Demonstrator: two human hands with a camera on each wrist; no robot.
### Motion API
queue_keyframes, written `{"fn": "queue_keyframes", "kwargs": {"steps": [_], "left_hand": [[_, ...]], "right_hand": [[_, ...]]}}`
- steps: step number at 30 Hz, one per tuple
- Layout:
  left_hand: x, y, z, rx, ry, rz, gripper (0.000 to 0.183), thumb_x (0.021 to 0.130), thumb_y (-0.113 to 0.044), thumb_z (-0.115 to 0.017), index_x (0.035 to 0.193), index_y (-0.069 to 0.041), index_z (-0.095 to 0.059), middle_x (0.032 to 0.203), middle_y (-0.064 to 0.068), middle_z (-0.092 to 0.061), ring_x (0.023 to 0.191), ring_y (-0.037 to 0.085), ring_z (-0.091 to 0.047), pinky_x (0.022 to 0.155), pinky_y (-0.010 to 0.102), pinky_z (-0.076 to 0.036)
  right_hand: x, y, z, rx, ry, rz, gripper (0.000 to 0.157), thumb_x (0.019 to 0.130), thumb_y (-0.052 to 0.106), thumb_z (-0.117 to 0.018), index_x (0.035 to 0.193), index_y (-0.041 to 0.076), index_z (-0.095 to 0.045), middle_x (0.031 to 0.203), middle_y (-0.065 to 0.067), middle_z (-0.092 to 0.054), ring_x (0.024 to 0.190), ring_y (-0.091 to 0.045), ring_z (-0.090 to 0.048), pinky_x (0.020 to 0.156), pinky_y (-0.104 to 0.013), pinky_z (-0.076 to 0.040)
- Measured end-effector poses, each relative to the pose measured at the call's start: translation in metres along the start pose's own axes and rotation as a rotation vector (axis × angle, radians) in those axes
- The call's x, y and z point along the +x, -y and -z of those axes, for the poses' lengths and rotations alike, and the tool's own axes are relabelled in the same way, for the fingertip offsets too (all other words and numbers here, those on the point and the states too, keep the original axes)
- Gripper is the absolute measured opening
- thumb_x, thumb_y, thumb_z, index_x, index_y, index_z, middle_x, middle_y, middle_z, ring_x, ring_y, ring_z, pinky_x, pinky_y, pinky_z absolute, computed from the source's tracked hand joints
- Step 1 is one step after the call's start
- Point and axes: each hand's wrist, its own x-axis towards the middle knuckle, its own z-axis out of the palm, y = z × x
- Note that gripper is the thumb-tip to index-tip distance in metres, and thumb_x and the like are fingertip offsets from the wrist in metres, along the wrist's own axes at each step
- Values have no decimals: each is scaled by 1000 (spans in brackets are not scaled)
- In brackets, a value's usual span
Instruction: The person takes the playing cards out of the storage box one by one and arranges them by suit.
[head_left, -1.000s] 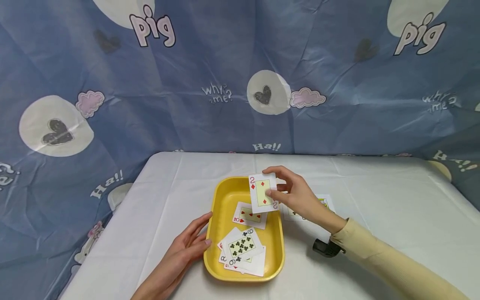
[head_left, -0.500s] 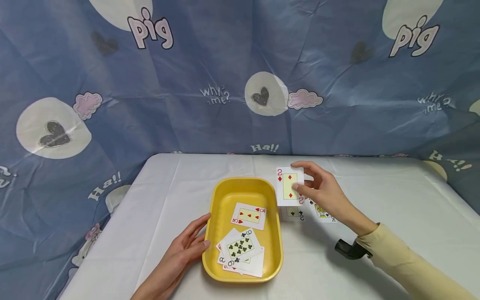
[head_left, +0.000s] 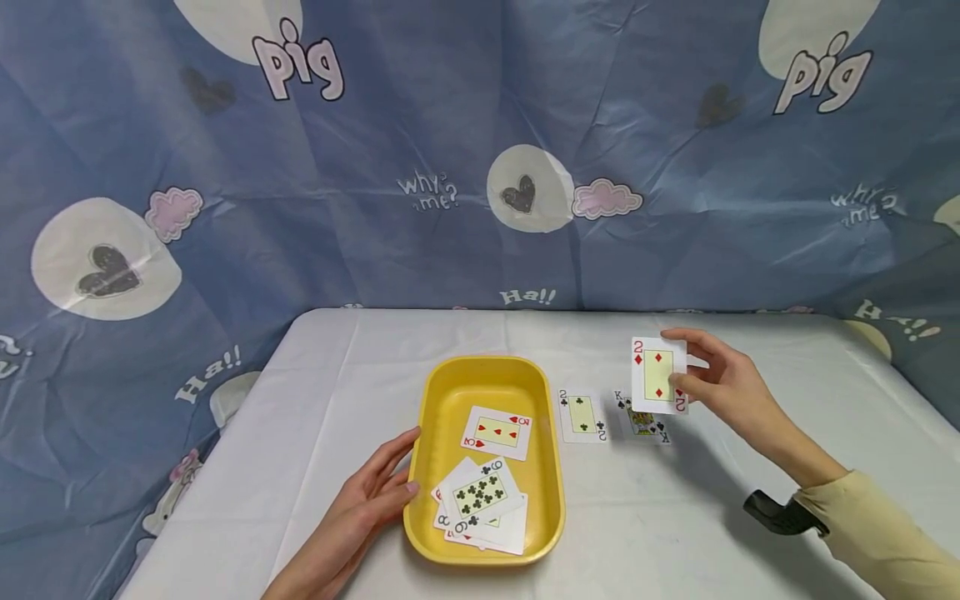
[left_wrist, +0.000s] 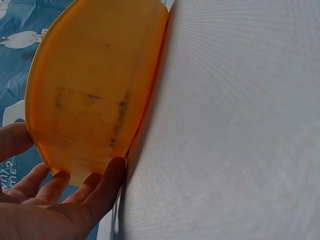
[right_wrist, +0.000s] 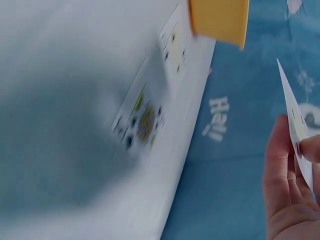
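My right hand point(head_left: 723, 387) pinches a two of diamonds playing card point(head_left: 648, 375) by its right side, thumb on the face and fingers behind. The card hangs above the table, overlapping a face-up king of spades point(head_left: 643, 427) in the head view. Left of that lies a two of clubs point(head_left: 581, 417). My left hand point(head_left: 367, 492) rests its fingertips against the left side of a yellow tray point(head_left: 450, 396). In the left wrist view its loosely bent fingers point(left_wrist: 112, 182) touch the tray's outer wall. Inside the tray are a three of hearts point(head_left: 497, 433) and an overlapping pile topped by a clubs card point(head_left: 482, 495).
A white cloth point(head_left: 637, 525) covers the table, and a blue printed curtain point(head_left: 450, 250) hangs behind its far edge. A black strap-like piece point(head_left: 783, 512) shows below the right wrist, by the sleeve point(head_left: 877, 529).
My right hand has carried the two of diamonds rightward, from over the tray to above the king of spades. The two of clubs is now uncovered. My left hand stays at the tray.
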Motion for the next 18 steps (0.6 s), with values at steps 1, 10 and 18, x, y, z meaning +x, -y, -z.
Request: {"fn": "queue_keyframes", "kwargs": {"steps": [1, 10, 18], "left_hand": [[0, 0, 0, -3, 1, 0, 63, 92, -9, -65, 149, -21, -40, 157, 2, -29, 141, 24, -33, 104, 35, -42], [1, 0, 1, -13, -12, 18, 62, 92, -9, -66, 148, -22, -41, 157, 1, -29, 141, 24, -33, 104, 36, -43], [1, 0, 1, -14, -1, 16, 63, 92, -11, -67, 148, -22, -41, 156, 0, -29, 141, 24, -34, 104, 35, -42]], "right_hand": [[-2, -2, 4, -24, -4, -6, 54, 92, -4, -63, 142, 11, -49, 128, -5, -55, 97, -12, -67, 64, -27, -56], [-14, -25, 30, -119, 33, -62, 57, 86, -11, -64, 137, 10, -51, 122, -7, -53, 90, -10, -66, 63, -29, -55], [-14, -44, 47, -185, 122, -96, 55, 82, -12, -66, 133, -5, -48, 115, -23, -55, 84, -10, -63, 61, -30, -55]]}}
